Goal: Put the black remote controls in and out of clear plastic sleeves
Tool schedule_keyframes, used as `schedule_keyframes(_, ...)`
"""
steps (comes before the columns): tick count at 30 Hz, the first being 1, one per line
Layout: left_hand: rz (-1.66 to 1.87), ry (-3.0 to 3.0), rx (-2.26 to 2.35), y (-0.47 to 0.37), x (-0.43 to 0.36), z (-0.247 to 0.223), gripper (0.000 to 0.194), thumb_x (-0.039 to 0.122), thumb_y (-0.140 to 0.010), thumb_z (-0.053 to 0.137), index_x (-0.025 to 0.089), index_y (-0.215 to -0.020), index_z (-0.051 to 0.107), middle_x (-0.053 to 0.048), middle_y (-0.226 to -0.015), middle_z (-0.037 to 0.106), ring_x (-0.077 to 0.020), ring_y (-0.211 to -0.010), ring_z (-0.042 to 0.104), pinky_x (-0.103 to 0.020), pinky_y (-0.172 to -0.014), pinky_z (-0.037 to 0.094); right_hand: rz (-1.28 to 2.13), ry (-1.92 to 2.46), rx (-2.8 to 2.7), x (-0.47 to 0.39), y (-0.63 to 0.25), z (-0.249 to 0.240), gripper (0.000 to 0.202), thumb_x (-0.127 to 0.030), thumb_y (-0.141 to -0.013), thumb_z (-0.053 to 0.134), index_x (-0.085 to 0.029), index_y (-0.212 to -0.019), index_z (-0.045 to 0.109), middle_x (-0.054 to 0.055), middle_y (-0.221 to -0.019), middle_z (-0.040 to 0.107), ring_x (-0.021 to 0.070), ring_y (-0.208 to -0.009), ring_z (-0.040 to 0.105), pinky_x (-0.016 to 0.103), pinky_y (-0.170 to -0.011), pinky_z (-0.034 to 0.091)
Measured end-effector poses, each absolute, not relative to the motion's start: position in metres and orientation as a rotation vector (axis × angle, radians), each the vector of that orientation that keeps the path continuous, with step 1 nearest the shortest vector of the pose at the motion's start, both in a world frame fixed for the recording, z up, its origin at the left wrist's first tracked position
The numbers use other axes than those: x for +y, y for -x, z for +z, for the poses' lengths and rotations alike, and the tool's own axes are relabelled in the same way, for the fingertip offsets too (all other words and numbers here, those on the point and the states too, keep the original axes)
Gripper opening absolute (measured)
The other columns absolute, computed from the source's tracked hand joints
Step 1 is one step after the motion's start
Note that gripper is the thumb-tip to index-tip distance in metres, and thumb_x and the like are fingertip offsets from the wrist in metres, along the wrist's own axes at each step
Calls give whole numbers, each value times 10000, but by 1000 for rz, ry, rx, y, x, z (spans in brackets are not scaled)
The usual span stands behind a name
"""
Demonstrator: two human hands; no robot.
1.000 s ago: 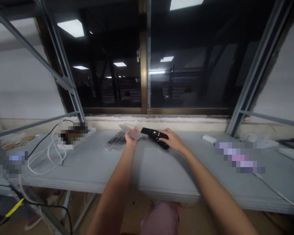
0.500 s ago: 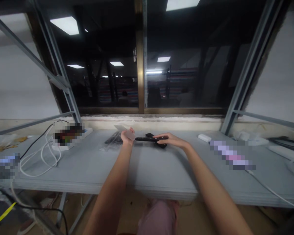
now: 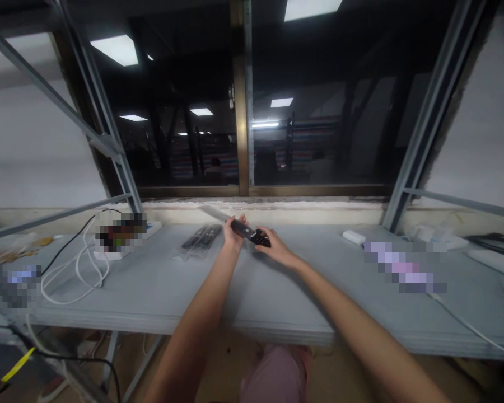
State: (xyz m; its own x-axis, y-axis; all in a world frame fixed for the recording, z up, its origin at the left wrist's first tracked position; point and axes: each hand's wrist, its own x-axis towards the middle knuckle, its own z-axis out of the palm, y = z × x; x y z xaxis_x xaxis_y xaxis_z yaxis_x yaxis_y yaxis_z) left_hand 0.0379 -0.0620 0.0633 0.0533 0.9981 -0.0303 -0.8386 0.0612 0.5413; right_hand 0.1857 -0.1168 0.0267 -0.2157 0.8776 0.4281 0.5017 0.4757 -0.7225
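Observation:
A black remote control (image 3: 248, 232) with a keypad is held slantwise above the tabletop, between my two hands. My left hand (image 3: 232, 236) wraps round its far left end, together with a clear plastic sleeve (image 3: 213, 213) that sticks out beyond the fingers. Whether the remote's end lies inside the sleeve or against it, I cannot tell. The fingers of my right hand (image 3: 275, 249) close on the keypad end. Just left of my left hand, dark remotes in clear plastic bags (image 3: 200, 239) lie on the table.
The grey table (image 3: 172, 299) runs below a dark window. A white power strip (image 3: 109, 254) and looped white cables (image 3: 73, 280) lie at the left. On the right are a white adapter (image 3: 353, 238), a blurred-out device (image 3: 399, 267) and its cable. Metal posts (image 3: 407, 168) rise at both sides.
The remote has moved left and turned from nearly level to slanting, its end now at my left hand. My right hand came left with it. The bagged remotes show more fully.

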Motion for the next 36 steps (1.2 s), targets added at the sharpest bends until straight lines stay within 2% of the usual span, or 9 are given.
schedule_keyframes(6,1421,-421,494,-40,-65,62,329,332,-920,413,95,-929,642,-81,-717,660,-116,-597,606,-200,-642,496,961,806,-1919,-117,-190,30,898,-281,-663,725,-283,-1439,273,95,-1472,304,237,-1312,361,413,-1064,316)
schedule_keyframes(9,1370,-463,487,-39,-67,63,346,288,-933,368,78,-993,636,-108,-778,684,-138,-669,641,-212,-677,509,1050,760,-1816,-108,-194,28,963,-334,-644,758,-242,-1454,246,127,-1441,342,236,-1254,435,400,-1045,343)
schedule_keyframes(11,1304,-539,474,-42,-68,63,383,303,-930,355,64,-1036,635,-131,-839,696,-162,-731,657,-241,-702,519,962,803,-1797,-103,-196,28,973,-329,-584,806,-248,-1425,321,111,-1402,392,245,-1255,428,395,-1034,357)
schedule_keyframes(15,1186,-719,504,-56,-69,61,347,278,-909,396,81,-1052,643,-114,-855,708,-190,-752,665,-298,-730,521,708,893,-1691,-99,-201,31,892,-337,-568,820,-245,-1366,432,97,-1383,426,246,-1274,395,371,-1038,351)
schedule_keyframes(18,1178,-762,611,-60,-67,59,281,240,-900,423,107,-988,655,-72,-756,702,-168,-670,655,-273,-676,512,755,807,-1714,-99,-206,36,804,-368,-630,781,-258,-1357,455,59,-1338,497,218,-1221,453,336,-1013,373)
schedule_keyframes(21,1162,-780,684,-58,-66,59,251,214,-895,437,115,-953,660,-51,-718,696,-143,-622,643,-231,-614,490,869,800,-1793,-98,-210,38,648,-395,-692,727,-232,-1291,545,24,-1112,640,187,-988,575,324,-916,434)
schedule_keyframes(24,1080,-820,646,-55,-69,61,272,212,-892,436,90,-958,669,-89,-780,709,-159,-675,658,-232,-613,486,876,858,-1750,-96,-211,36,634,-364,-676,736,-212,-1269,569,11,-997,669,143,-776,581,305,-803,467)
schedule_keyframes(28,1077,-835,609,-59,-73,60,223,187,-867,476,100,-893,680,-88,-757,704,-163,-651,647,-239,-600,479,840,788,-1659,-93,-209,35,585,-326,-668,736,-243,-1228,589,20,-1175,625,151,-892,589,292,-831,457)
schedule_keyframes(36,1012,-1049,625,-69,-72,46,111,125,-775,605,95,-828,699,-97,-808,709,-141,-667,627,-211,-626,457,628,1045,-1516,-92,-205,31,309,-108,-573,710,-193,-865,656,-10,-894,680,160,-830,611,291,-812,465)
